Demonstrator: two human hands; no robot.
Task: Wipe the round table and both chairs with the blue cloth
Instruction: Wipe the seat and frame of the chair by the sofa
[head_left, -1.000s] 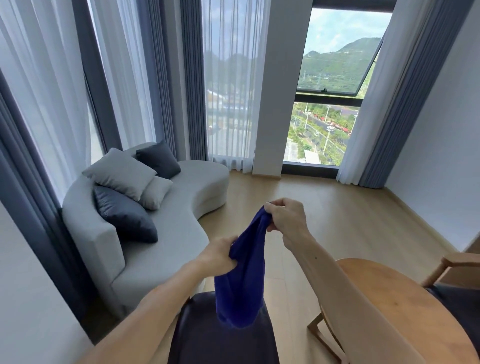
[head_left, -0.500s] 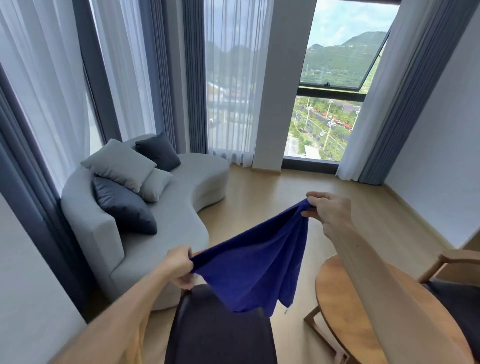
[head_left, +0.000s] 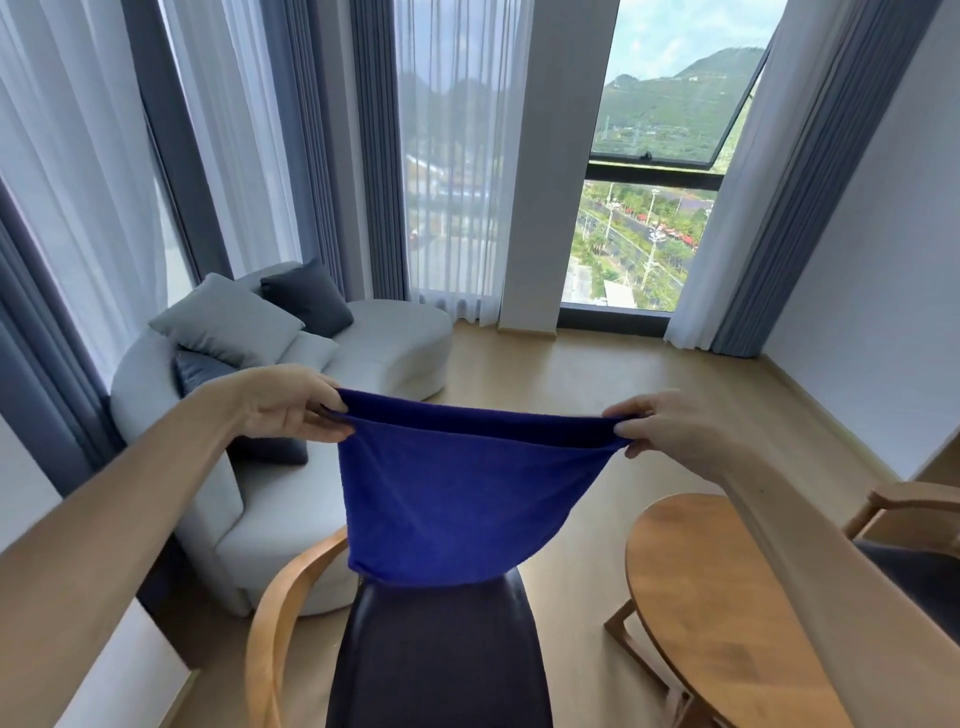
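In mid-air above the near chair (head_left: 441, 654), the blue cloth (head_left: 457, 493) hangs spread out between both hands, its top edge pulled into a nearly level line and the rest draping down in a loose pouch whose lower hem falls just in front of the chair's dark backrest. The left hand (head_left: 291, 410) pinches the cloth's upper left corner, thumb and curled fingers clamped on the fabric; the right hand (head_left: 670, 426) pinches the upper right corner the same way, so each grip is closed on the cloth and the two hands are well apart. Both forearms reach forward from the lower corners of the view. The near chair has a curved wooden armrest showing on its left side. To the right stands the round wooden counter (head_left: 717, 613), partly crossed by the right forearm, and beyond it the second chair (head_left: 914, 525) shows only a wooden arm and a dark seat at the frame's edge. Behind the cloth on the left sits a pale curved sofa (head_left: 384, 348) with grey and dark cushions (head_left: 228, 319), set against tall windows with sheer and grey curtains (head_left: 457, 156) over a light wood floor (head_left: 597, 379).
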